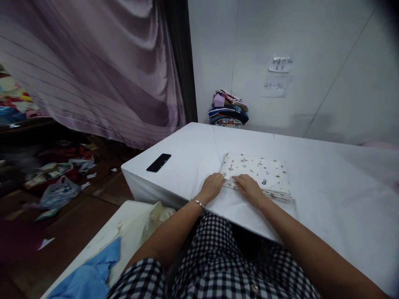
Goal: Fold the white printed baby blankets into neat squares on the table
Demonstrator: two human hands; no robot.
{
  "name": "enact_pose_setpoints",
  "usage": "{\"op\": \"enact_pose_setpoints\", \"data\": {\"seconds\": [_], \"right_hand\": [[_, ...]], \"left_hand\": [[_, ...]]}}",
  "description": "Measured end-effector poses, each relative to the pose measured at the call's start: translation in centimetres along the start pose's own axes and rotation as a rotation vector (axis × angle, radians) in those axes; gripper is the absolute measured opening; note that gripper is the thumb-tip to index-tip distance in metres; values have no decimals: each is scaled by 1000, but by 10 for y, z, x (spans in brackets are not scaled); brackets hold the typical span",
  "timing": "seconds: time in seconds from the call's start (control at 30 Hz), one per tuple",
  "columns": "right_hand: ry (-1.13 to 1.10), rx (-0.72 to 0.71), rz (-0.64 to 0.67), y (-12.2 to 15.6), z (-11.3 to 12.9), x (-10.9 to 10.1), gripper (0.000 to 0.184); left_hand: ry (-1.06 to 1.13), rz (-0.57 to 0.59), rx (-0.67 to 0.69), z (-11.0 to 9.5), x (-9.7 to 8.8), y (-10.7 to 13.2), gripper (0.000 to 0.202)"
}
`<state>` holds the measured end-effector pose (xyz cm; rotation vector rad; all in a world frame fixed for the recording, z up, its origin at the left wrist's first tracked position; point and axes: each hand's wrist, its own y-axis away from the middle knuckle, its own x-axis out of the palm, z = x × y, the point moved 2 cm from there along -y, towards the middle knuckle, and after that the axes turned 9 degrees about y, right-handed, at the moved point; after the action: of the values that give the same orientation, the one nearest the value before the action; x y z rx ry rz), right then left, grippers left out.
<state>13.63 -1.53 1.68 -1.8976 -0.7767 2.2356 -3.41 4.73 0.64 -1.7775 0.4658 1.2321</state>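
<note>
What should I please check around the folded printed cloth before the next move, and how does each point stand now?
1. Left hand at the cloth's near left corner: ok, touching it.
2. Right hand on the cloth: ok, at its near edge.
3. Folded printed cloth supported: ok, lying flat on the white table.
4. Flat black object out of the way: ok, apart from the cloth, near the table's left end.
5. Layers lined up along the near edge: cannot tell, as the hands hide part of it.
</note>
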Motion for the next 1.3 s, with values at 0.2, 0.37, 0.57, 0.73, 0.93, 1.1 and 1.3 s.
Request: {"op": "enact_pose_setpoints", "data": {"seconds": [0.2,0.37,0.57,0.73,0.93,1.1,1.3], "right_hand": [[10,-64,-61,5,2,1,30],[18,-47,-43,3,3,0,30],[-1,-40,-38,2,3,1,28],[-12,-32,-51,3,4,2,26],[-34,-4,-58,4,5,2,26],[-22,14,-44,3,7,2,27],[-19,15,-37,5,7,3,28]], "left_hand": [[65,14,-117,4,-8,1,15],[323,-44,-312,8,-15,13,16],[470,-86,-291,8,-16,15,17],[503,-98,-241,10,-12,10,20],[572,-134,-288,11,-6,12,22],[589,-148,-374,8,-9,11,20],[677,-189,-471,6,-8,15,20]]}}
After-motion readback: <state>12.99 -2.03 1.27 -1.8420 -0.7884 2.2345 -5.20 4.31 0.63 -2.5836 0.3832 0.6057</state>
